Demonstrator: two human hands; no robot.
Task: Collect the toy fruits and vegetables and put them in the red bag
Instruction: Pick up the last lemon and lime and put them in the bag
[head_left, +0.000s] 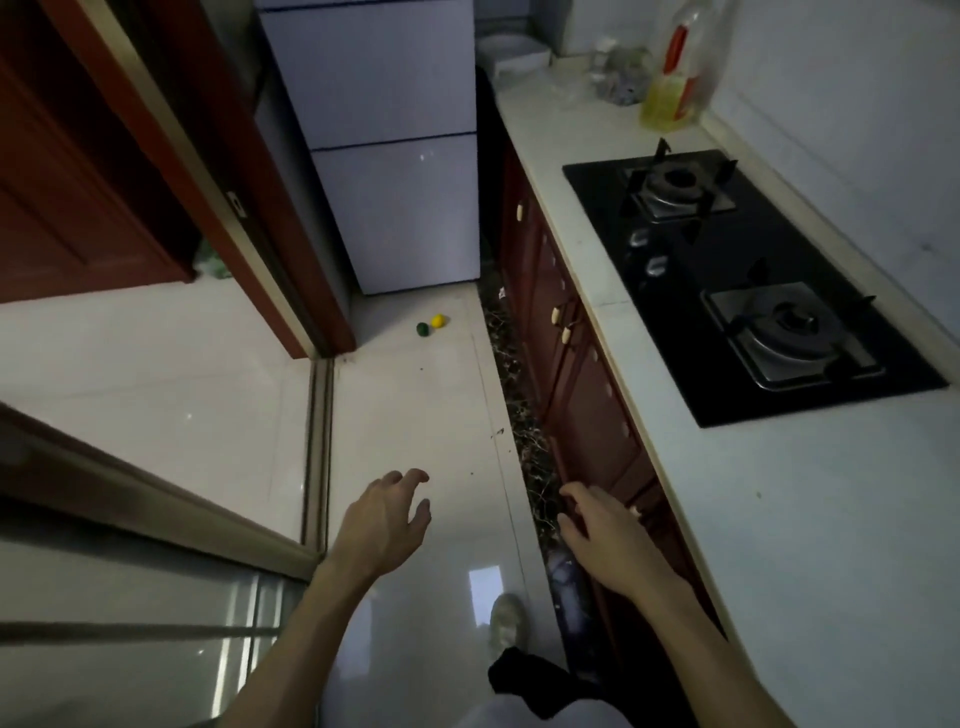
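Two small toy pieces lie on the pale tiled floor in front of the fridge: a yellow round toy fruit (438, 320) and a dark green toy (423, 329) touching it on its left. My left hand (392, 512) hovers over the floor well short of them, fingers spread and curled, holding nothing. My right hand (597, 525) is out beside the lower cabinet doors, fingers apart and empty. No red bag is in view.
A white fridge (395, 156) stands at the end of the narrow kitchen aisle. Red-brown cabinets (571, 374) and a white counter with a black two-burner hob (737, 280) run along the right. A sliding door track (317, 441) and wooden door frame are on the left. My shoe (506, 623) is below.
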